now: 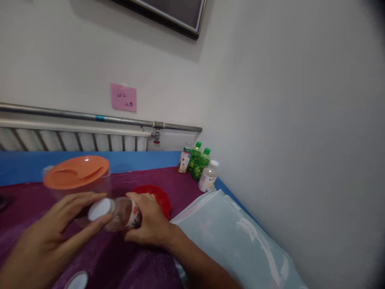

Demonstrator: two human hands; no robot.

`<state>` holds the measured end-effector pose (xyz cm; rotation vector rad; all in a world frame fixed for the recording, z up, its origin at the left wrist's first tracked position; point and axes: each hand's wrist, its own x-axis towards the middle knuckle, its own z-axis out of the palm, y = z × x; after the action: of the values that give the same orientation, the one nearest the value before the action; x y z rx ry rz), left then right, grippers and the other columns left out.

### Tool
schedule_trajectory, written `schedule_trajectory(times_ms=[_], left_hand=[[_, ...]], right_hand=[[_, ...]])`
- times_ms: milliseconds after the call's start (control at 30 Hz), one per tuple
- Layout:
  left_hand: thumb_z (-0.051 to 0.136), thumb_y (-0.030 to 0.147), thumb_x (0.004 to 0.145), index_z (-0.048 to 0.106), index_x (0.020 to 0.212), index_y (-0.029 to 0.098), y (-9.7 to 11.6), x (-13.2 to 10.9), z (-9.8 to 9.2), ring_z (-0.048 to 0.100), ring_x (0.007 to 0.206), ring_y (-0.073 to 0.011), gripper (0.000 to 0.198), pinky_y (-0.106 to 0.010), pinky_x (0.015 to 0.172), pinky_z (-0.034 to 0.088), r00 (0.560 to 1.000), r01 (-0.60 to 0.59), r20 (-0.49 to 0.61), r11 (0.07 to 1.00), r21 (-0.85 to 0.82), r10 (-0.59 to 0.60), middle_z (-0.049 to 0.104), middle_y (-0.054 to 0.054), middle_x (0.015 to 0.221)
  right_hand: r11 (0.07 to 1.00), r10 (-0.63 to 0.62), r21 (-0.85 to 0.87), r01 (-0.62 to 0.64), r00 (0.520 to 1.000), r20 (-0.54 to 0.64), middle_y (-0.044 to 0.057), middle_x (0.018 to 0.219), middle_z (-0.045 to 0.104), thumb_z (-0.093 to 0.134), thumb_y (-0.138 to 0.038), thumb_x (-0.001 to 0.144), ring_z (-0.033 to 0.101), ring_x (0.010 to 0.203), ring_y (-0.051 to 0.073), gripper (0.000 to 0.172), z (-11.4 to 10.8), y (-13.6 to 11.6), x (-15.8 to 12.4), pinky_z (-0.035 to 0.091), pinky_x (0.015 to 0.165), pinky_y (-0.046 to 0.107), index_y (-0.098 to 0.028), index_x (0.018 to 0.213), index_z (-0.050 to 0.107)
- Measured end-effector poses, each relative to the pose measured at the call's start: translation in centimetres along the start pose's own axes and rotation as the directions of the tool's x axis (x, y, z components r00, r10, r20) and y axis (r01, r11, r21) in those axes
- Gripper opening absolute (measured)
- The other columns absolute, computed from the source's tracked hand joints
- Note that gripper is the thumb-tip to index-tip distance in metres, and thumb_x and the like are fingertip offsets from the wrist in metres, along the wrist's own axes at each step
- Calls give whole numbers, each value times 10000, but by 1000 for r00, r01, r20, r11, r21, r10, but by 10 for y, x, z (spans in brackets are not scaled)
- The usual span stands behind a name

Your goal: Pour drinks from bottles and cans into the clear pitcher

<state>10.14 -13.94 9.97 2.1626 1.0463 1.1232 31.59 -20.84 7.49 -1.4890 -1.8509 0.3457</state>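
My right hand (152, 224) is wrapped round the body of a small clear bottle (120, 214) lying tilted above the purple cloth (126, 265). My left hand (51, 237) has its fingers pinched on the bottle's white cap (100, 209). Behind the bottle stands a clear pitcher with an orange lid (76, 171). A red lid or plate (159, 196) lies just beyond my right hand.
Several bottles stand in the far corner: two green ones (200, 160), a white-capped one (208, 176) and a small labelled one (184, 159). Stacked clear plastic bags (237, 237) lie at the right. A white round cap (77, 280) sits at the bottom edge. A radiator (72, 140) runs behind the table.
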Motion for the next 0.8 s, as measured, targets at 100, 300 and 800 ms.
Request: schedule_trajectory(times_ms=[100,300,800], left_hand=[[706,743,634,650,1094,418,-1,2,-8,649,1076,-181,566,-249,936,548,991,120,65,992,-49,-116,687,98,1157],[723,763,579,727,1017,362,24,2,-6,695,969,-164,593,-208,887,570,972,228,-18,956,-183,-235,739,75,1080],[472,525,919,519,1315,235,0,-7,5,659,1108,-212,493,-333,948,580,868,-432,-24,778,456,496,670,-64,1234]], right_hand=[[998,34,59,-36,999,22,83,1248,628,867,-302,564,569,1134,294,941,-1,-4,1,424,1023,455,-228,1416,474],[982,108,151,-113,993,44,39,1100,655,875,-242,527,596,997,258,833,-3,-14,4,476,906,394,-248,1303,572],[815,171,533,-230,972,158,-55,848,637,831,-171,502,554,725,142,580,-2,-13,4,452,651,247,-243,1056,676]])
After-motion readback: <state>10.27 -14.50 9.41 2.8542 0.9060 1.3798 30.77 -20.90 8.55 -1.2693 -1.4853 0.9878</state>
